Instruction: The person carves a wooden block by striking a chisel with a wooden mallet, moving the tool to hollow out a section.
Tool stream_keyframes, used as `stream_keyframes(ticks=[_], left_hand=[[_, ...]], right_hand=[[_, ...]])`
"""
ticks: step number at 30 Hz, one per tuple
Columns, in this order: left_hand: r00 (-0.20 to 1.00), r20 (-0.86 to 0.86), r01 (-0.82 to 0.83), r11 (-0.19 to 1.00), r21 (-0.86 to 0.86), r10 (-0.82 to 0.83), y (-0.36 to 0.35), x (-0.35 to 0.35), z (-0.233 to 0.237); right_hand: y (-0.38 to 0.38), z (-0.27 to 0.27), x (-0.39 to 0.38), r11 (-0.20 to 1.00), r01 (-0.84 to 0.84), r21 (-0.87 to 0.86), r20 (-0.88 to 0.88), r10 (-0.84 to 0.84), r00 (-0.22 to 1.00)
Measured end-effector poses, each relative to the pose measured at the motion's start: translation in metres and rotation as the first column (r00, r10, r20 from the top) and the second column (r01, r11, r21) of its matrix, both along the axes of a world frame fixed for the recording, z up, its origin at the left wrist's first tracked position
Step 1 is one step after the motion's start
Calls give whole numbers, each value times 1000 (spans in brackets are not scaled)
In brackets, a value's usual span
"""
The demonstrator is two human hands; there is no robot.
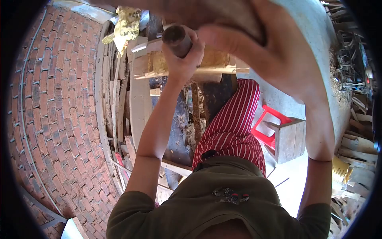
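Note:
My left hand (190, 55) is wrapped round the thick, dark handle of a chisel (177, 39). Its round end faces up toward me, and the blade is hidden below. Under that hand lies a pale yellow block of wood (217, 63) with rough edges, crosswise on a dark, worn bench (181, 115). High up and close to my eyes, my right hand (246, 44) grips a thick brown wooden piece (223, 14), which looks like a mallet. It is blurred and partly cut off by the top edge.
A brick wall (59, 115) runs along the left, with long boards (113, 87) leaning by it. A yellow bag (127, 26) lies at the back. Right of my striped leg stand a red plastic stool (258, 123) and a wooden box (292, 139). Scrap wood (358, 151) is piled far right.

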State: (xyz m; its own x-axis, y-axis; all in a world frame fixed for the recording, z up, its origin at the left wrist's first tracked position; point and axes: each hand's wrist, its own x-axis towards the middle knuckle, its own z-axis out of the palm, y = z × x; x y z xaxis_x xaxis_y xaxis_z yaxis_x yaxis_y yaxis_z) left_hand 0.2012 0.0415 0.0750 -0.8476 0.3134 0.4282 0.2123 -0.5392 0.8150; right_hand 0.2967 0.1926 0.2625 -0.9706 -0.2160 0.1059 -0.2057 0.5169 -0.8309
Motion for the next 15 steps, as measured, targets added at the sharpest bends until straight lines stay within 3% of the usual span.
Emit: stream_keyframes(ticks=[1,2,3,4,5,7,9,10,12,15], left_hand=[[1000,12,-4,1000,-3,4,4,1,-2],[985,49,-166,985,45,164,11,3,-2],[946,84,-321,943,91,314,20,4,0],[885,124,-462,876,135,448,25,4,4],[889,118,-456,879,143,442,22,1,6],[977,-92,-189,982,30,191,2,-10,7],[992,2,-124,991,59,124,-11,-24,9],[995,90,-50,994,101,41,-13,-31,14],[998,60,-27,993,118,20,-18,-37,25],[999,27,26,998,62,-28,-17,-38,27]], right_hand=[[-5,1,1,917,85,-390,91,-54,994],[0,-60,-16,979,202,-8,-579,-169,798],[-3,-72,-13,979,201,-10,-584,-169,794],[-3,-76,-10,954,255,157,-504,-145,852],[-3,-76,-6,901,288,324,-412,-139,900],[2,-70,-6,891,275,360,-347,-146,927],[9,-79,-6,960,271,68,-186,-255,949],[8,-76,-3,961,270,67,-178,-255,951],[5,-65,6,956,287,-63,69,-283,957],[8,-79,8,948,311,-69,-26,-314,949]])
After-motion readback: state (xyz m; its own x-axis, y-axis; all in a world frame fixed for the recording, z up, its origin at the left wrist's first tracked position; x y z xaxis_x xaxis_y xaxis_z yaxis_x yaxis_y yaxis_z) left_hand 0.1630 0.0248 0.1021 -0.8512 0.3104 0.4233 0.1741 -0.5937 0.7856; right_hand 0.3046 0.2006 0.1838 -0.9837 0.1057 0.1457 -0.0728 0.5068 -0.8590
